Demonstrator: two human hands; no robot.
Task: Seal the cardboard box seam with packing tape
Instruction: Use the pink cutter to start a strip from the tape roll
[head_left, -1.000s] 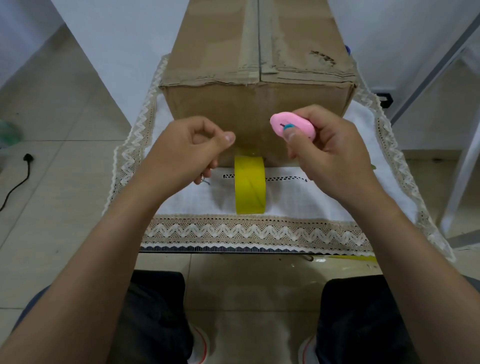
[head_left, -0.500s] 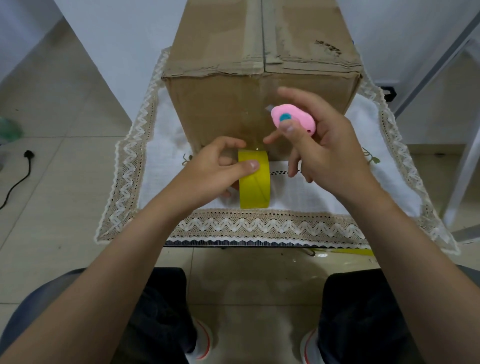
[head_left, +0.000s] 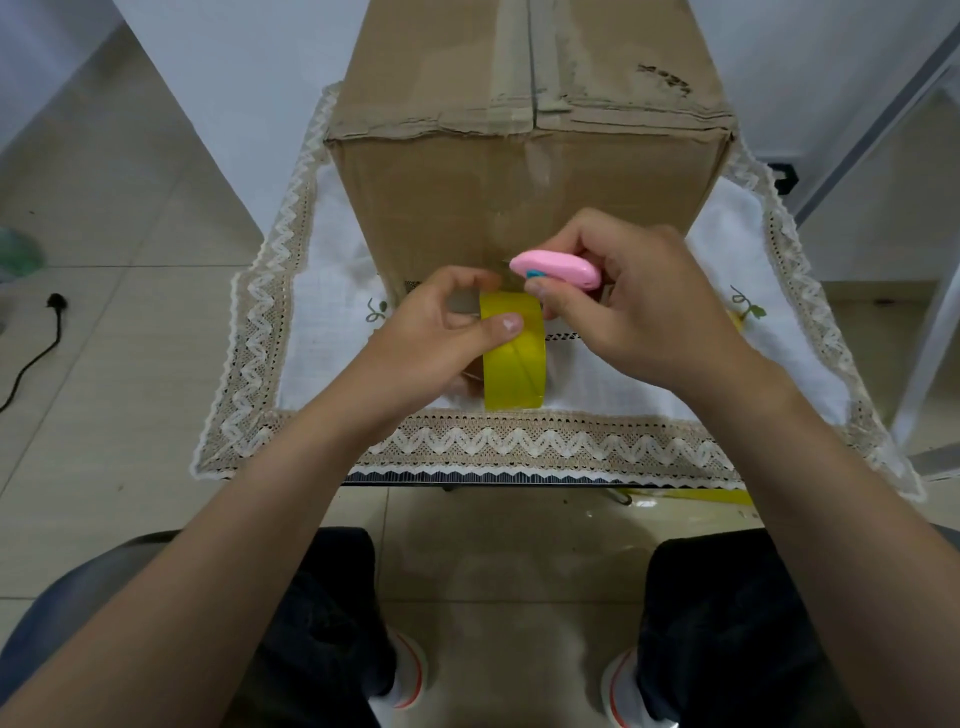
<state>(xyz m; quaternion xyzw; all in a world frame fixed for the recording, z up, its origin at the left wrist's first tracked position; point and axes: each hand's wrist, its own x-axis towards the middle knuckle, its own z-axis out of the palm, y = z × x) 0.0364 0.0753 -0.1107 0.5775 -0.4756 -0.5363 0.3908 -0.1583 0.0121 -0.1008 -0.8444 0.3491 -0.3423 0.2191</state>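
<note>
Grips upright yellow packing-tape roll (head_left: 514, 364) with left hand (head_left: 436, 332), thumb across its rim, just before brown cardboard box (head_left: 519, 171) on lace-edged white cloth (head_left: 322, 291). Pinches pink plastic cutter (head_left: 556, 270) in right hand (head_left: 649, 312), just above roll. Leaves bare cloth flanking box.

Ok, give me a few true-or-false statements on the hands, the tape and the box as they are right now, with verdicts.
1. The left hand grips the yellow tape roll. True.
2. The right hand is empty. False: it holds a pink cutter just above the roll.
3. The tape roll lies on top of the cardboard box. False: it is on edge in front of the box's near face, low down by the cloth.
4. The box stands on a white cloth with lace trim. True.
</note>
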